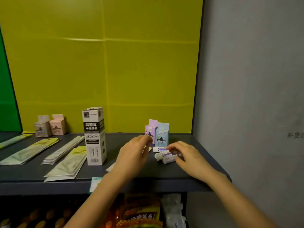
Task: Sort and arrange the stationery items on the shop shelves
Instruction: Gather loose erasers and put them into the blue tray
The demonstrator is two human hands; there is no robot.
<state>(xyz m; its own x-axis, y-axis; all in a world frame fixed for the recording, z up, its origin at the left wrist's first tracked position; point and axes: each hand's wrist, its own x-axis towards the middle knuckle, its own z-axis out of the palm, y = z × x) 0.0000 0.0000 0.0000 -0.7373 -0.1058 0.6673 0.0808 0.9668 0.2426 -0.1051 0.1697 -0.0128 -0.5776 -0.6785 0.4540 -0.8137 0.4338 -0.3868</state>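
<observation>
Right hand (185, 155) pinches an eraser (169, 158) on the shelf (131, 176). Left hand (136, 150) blurred, fingertips at the purple box (148, 130) just ahead; can't tell if it grips.

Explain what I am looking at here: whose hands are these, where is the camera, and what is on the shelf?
No machine: the grips are a person's bare hands, filmed by one camera worn on their head, looking down. The dark shelf holds flat packets, a tall refill box, two star boxes, and a purple box beside a blue box. The left grip reaches open toward the purple box; contact is blurred. The right grip curls its fingers round small white erasers.
</observation>
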